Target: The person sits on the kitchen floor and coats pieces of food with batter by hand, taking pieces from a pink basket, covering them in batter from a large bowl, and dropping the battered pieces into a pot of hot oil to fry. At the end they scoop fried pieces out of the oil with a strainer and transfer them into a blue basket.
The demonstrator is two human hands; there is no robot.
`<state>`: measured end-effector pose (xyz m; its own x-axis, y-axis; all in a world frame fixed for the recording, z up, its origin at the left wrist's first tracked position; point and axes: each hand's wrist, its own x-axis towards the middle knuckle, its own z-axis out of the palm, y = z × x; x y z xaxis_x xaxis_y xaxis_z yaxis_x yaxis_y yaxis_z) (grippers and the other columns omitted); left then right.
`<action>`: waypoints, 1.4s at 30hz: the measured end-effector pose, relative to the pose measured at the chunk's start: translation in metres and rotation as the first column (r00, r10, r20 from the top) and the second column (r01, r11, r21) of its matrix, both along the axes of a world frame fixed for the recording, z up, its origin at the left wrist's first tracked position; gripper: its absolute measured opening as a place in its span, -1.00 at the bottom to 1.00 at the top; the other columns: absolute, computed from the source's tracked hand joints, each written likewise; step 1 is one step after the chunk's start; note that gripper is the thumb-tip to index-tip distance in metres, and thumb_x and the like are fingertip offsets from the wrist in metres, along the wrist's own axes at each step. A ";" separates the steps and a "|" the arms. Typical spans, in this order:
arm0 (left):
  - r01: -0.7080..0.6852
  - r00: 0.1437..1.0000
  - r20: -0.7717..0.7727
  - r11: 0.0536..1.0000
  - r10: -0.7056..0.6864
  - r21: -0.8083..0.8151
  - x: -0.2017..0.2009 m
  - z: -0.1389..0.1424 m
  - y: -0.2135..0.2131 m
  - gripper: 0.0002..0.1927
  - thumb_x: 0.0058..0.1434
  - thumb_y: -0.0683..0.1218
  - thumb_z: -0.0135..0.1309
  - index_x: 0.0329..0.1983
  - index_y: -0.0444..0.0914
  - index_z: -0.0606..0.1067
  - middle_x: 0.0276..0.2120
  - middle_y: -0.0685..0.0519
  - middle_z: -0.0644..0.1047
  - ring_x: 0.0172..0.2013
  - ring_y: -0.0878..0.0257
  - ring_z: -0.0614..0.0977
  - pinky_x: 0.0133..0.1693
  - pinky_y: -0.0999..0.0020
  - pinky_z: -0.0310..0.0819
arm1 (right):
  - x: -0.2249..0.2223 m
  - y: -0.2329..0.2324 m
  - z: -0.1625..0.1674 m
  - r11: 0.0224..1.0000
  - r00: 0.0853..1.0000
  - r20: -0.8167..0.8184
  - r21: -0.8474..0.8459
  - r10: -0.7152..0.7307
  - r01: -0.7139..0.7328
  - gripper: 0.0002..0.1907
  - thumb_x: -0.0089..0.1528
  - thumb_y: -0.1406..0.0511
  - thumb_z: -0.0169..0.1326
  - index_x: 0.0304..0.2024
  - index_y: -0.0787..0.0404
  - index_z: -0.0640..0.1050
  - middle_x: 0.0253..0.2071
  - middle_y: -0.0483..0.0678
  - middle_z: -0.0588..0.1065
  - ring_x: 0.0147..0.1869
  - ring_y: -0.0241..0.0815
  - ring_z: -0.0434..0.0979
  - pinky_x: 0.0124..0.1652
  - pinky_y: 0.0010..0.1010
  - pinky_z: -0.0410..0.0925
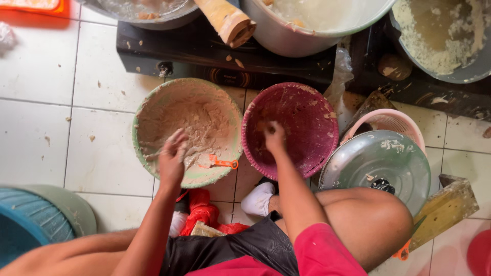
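My left hand (172, 157) reaches into a green bowl (148, 107) smeared with pale dough, fingers bunched on the dough at its lower middle. An orange scraper (223, 162) lies in that bowl just right of the hand. My right hand (274, 137) is inside a dark pink colander basket (312, 105) next to the green bowl, fingers curled against its dough-flecked wall. Whether the right hand grips anything is unclear.
A black low stove (204, 51) at the back carries metal pots (286, 30) and a wooden handle (227, 20). A metal lid (378, 163) rests on a light pink basket (394, 120) at right. A blue-green basin (36, 220) sits at left on the white tiled floor.
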<state>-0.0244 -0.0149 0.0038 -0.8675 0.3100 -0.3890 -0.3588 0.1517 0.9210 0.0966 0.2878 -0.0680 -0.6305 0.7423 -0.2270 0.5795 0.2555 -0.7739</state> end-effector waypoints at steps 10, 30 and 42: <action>0.152 0.988 -0.020 0.975 -0.151 0.164 0.031 0.041 0.062 -0.65 0.40 -0.03 0.11 0.15 -0.30 0.57 -0.18 0.02 0.62 -0.22 0.30 0.59 -0.13 0.37 0.55 | -0.031 -0.071 0.137 0.772 0.798 -0.497 -0.338 0.340 -0.539 -0.86 0.20 0.51 0.25 -0.24 0.30 0.54 -0.08 -0.11 0.55 -0.14 -0.38 0.49 -0.13 -0.52 0.41; -0.657 0.740 0.042 0.734 0.672 -0.173 0.011 -0.044 -0.084 -0.63 0.57 0.04 -0.15 0.16 -0.24 0.56 -0.09 0.00 0.64 -0.20 0.28 0.63 -0.23 0.36 0.53 | -0.012 -0.133 0.082 0.439 0.504 0.485 0.250 0.715 -0.863 -0.66 0.04 0.27 0.27 -0.15 0.20 0.54 -0.15 0.19 0.49 -0.08 0.28 0.55 -0.22 0.03 0.43; -0.575 0.625 0.249 0.652 0.740 -0.494 0.032 -0.048 -0.082 -0.65 0.31 -0.11 -0.04 0.16 -0.04 0.47 -0.05 -0.07 0.60 -0.10 0.02 0.65 -0.12 0.14 0.56 | -0.034 -0.170 0.034 0.288 0.436 0.502 0.347 0.747 -0.893 -0.86 0.25 0.38 -0.04 -0.14 0.23 0.47 -0.24 0.20 0.49 -0.19 0.26 0.58 -0.26 0.07 0.44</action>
<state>0.0072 -0.0968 -0.0443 -0.5156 -0.5039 -0.6929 -0.7973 -0.0139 0.6034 0.0629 0.1181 -0.0335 -0.9634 -0.1217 -0.2387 -0.0646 0.9701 -0.2338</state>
